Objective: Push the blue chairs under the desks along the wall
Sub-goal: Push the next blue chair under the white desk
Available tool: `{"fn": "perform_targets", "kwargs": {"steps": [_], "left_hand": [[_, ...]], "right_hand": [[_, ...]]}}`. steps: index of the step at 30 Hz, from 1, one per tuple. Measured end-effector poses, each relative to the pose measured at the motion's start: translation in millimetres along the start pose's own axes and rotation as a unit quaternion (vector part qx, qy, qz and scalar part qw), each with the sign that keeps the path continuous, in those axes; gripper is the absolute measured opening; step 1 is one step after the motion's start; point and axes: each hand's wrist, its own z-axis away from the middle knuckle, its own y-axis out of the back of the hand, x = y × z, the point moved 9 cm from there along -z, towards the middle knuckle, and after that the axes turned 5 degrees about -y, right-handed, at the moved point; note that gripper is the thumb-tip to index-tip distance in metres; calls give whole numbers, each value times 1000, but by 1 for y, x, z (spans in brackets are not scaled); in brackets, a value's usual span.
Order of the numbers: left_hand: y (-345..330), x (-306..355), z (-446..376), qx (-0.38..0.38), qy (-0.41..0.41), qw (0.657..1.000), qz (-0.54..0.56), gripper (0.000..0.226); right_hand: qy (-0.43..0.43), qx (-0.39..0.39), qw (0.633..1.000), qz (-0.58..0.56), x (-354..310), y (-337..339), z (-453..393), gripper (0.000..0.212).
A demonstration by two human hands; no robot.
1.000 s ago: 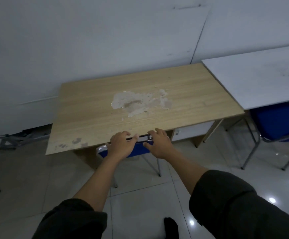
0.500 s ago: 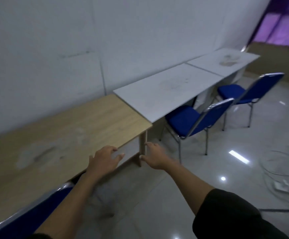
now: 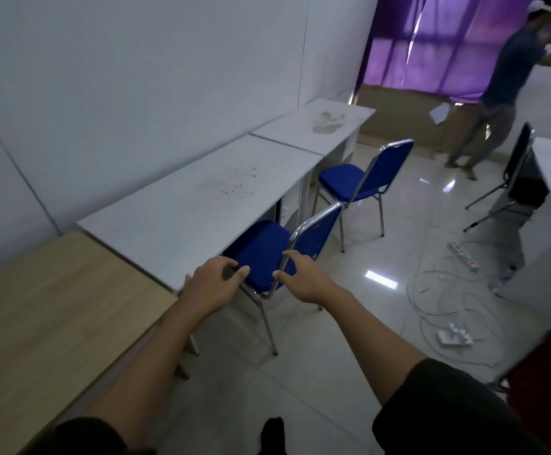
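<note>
- The left hand (image 3: 213, 284) is stretched forward with its fingers curled and spread, holding nothing, in front of the near corner of the white worktop (image 3: 201, 205).
- The right hand (image 3: 303, 279) is likewise half open and empty, just short of the chrome back frame of the nearest blue chair (image 3: 267, 254).
- That chair's seat sits partly beneath the white worktop; its backrest stands out over the floor.
- A second blue chair (image 3: 362, 178) stands clear of the far white worktop (image 3: 320, 126).
- A wooden worktop (image 3: 47, 310) lies at the left.
</note>
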Motion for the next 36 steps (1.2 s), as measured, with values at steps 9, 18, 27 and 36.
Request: {"fn": "perform_targets", "kwargs": {"steps": [9, 18, 27, 36], "left_hand": [[-64, 82, -228, -56, -45, 997, 18, 58], [-120, 103, -395, -72, -4, 995, 66, 63], [-202, 66, -454, -38, 198, 970, 135, 63], [-289, 47, -412, -146, 349, 916, 135, 86]], "right_hand": [[-41, 55, 995, -67, 55, 113, -160, 64], [-13, 31, 999, 4, 109, 172, -338, 59], [13, -91, 979, 183, 163, 163, -470, 64], [42, -201, 935, 288, 187, 131, -490, 105]]}}
